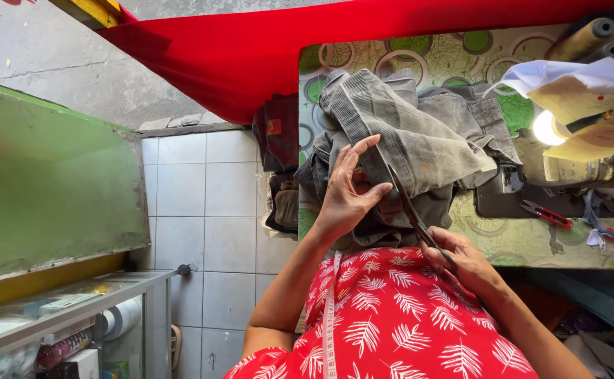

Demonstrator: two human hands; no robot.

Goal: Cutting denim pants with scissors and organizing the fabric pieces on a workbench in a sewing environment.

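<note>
A grey corduroy garment lies bunched on a sewing table with a green patterned cover. My left hand presses on and pinches a fold of the garment near its lower edge. My right hand grips a pair of dark scissors, whose blades run up along the fabric fold beside my left hand's fingers. A white measuring tape hangs down over my red leaf-print clothing.
Small red-handled thread snips lie on the table to the right, near a sewing machine with a lit lamp. Thread cones stand at the back right. Red cloth hangs behind. Tiled floor and a glass cabinet are at left.
</note>
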